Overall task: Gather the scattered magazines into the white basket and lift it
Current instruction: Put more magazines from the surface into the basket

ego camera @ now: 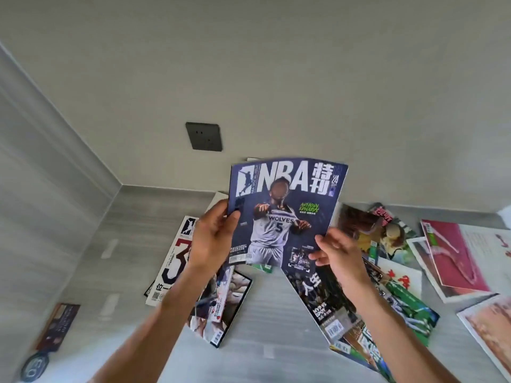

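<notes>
A dark blue NBA magazine [287, 205] is held upright in front of me, above the floor. My left hand [213, 236] grips its left edge, and my right hand [340, 258] grips its lower right corner. Below it, several more magazines lie scattered on the grey floor: a white one with a big "3" [174, 261] on the left, a dark one [326, 299] under my right arm, a green-toned one [403, 308], and pink ones [456, 258] at the right. No white basket is in view.
A dark wall socket [204, 136] sits on the wall ahead. The wall corner [119, 186] is at the left. A small dark card [59, 324] and a round dark disc [34, 366] lie on the floor at the lower left.
</notes>
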